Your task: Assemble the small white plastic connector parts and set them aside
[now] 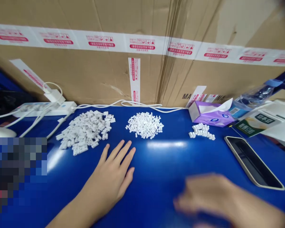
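My left hand [114, 177] lies flat on the blue table, fingers stretched out and slightly spread, holding nothing. Its fingertips point at the gap between two heaps. One is a heap of flat white plastic pieces [87, 129] at the left; the other is a heap of much smaller white plastic pieces [145, 124] in the middle. My right hand [204, 196] is over the table's front right part, smeared by motion, its fingers curled inward. Whether it holds anything cannot be made out. Beyond it is a small group of white ribbed pieces [201, 131].
A cardboard box [90, 72] with printed tape walls off the back. White cables and a power strip [45, 108] run along the left rear. At the right are a phone [254, 163], a purple tissue pack [210, 114], a plastic bottle [256, 95] and a green-and-white packet [258, 123].
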`<action>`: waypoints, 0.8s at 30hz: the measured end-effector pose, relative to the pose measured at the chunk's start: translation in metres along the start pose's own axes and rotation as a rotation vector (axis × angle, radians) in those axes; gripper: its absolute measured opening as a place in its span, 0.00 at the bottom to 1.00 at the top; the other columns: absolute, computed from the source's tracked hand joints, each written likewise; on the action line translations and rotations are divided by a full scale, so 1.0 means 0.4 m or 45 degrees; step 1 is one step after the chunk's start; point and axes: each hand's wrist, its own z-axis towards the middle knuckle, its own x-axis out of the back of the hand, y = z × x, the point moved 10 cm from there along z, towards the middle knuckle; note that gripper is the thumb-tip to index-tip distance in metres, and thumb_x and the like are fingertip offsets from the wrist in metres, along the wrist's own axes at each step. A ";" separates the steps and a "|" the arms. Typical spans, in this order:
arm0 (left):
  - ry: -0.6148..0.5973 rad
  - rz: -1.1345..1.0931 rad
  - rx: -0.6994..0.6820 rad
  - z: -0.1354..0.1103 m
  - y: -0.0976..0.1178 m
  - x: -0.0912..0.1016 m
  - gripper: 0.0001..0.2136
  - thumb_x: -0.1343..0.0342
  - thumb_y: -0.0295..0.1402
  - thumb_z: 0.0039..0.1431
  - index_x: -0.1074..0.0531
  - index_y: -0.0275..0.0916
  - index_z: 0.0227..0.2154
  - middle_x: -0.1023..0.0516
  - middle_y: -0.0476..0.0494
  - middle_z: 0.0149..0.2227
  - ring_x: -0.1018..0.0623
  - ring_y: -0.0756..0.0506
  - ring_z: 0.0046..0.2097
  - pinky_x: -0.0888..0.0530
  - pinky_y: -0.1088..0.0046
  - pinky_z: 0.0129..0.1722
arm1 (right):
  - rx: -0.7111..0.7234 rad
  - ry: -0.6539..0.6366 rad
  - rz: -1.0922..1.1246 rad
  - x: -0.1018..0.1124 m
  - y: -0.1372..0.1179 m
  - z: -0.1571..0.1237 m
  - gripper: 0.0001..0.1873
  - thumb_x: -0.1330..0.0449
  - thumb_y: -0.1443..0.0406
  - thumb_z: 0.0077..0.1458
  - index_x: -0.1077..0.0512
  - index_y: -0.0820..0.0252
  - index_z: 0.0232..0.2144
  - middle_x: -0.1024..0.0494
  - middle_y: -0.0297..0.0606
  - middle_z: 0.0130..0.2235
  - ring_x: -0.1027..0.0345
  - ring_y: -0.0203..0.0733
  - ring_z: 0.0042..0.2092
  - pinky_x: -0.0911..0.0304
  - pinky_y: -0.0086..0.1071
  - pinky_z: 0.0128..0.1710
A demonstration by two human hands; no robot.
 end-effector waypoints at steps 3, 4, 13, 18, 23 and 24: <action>-0.071 -0.033 0.028 0.012 -0.006 0.007 0.22 0.54 0.35 0.69 0.31 0.37 0.62 0.33 0.33 0.66 0.33 0.28 0.65 0.36 0.39 0.59 | 0.465 0.030 0.096 0.025 -0.132 0.180 0.11 0.43 0.58 0.65 0.21 0.50 0.42 0.19 0.36 0.37 0.25 0.41 0.37 0.30 0.36 0.39; -0.090 -0.058 0.030 0.021 -0.017 0.015 0.21 0.53 0.36 0.69 0.29 0.37 0.60 0.31 0.33 0.64 0.31 0.29 0.63 0.34 0.41 0.58 | 0.596 0.125 0.106 0.043 -0.168 0.227 0.12 0.44 0.61 0.66 0.21 0.54 0.39 0.20 0.35 0.34 0.26 0.38 0.34 0.31 0.34 0.38; -0.192 -0.083 0.029 0.146 -0.286 0.109 0.15 0.48 0.34 0.60 0.20 0.37 0.45 0.20 0.36 0.46 0.22 0.34 0.49 0.27 0.56 0.50 | 1.150 0.637 -0.214 0.016 -0.271 0.259 0.13 0.44 0.67 0.64 0.25 0.65 0.48 0.19 0.47 0.47 0.32 0.53 0.55 0.35 0.48 0.54; -0.420 -0.076 0.155 0.119 -0.346 0.055 0.16 0.44 0.36 0.57 0.20 0.40 0.46 0.18 0.38 0.46 0.20 0.35 0.48 0.26 0.59 0.44 | 1.042 0.548 -0.410 -0.050 -0.252 0.233 0.12 0.46 0.67 0.65 0.23 0.64 0.42 0.20 0.45 0.39 0.30 0.47 0.39 0.33 0.41 0.38; -0.382 -0.046 0.054 0.101 -0.349 0.026 0.12 0.45 0.37 0.60 0.18 0.44 0.41 0.17 0.40 0.44 0.19 0.36 0.45 0.26 0.61 0.43 | 0.870 0.539 -0.338 -0.040 -0.212 0.260 0.12 0.46 0.66 0.64 0.22 0.63 0.40 0.24 0.40 0.34 0.31 0.41 0.33 0.39 0.34 0.30; -0.369 -0.052 0.031 0.099 -0.350 0.021 0.11 0.44 0.37 0.60 0.18 0.44 0.40 0.17 0.41 0.43 0.19 0.36 0.44 0.26 0.61 0.43 | 0.847 0.552 -0.314 -0.029 -0.205 0.266 0.12 0.45 0.66 0.64 0.22 0.62 0.40 0.25 0.40 0.34 0.31 0.40 0.33 0.38 0.34 0.30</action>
